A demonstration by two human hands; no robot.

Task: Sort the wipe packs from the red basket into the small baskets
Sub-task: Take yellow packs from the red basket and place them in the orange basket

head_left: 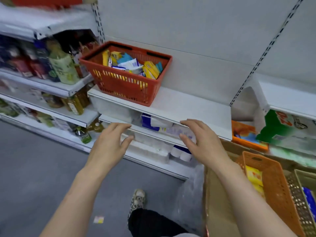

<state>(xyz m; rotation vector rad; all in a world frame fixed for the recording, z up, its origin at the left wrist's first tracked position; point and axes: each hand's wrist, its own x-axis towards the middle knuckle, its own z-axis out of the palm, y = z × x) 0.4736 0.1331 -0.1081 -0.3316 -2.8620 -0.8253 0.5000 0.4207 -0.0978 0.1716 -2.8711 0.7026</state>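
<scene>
The red basket stands on a white shelf, filled with several yellow, blue and white wipe packs. Below it, my left hand and my right hand hover empty in front of the shelf's edge, fingers loosely spread and reaching forward. At the lower right an orange small basket holds yellow packs. Beside it a brown woven small basket holds a blue pack.
Bottles fill the shelves to the left. Tissue rolls sit on the lower shelves under the red basket. A cardboard box carries the small baskets. My foot stands on the grey floor near a scrap of paper.
</scene>
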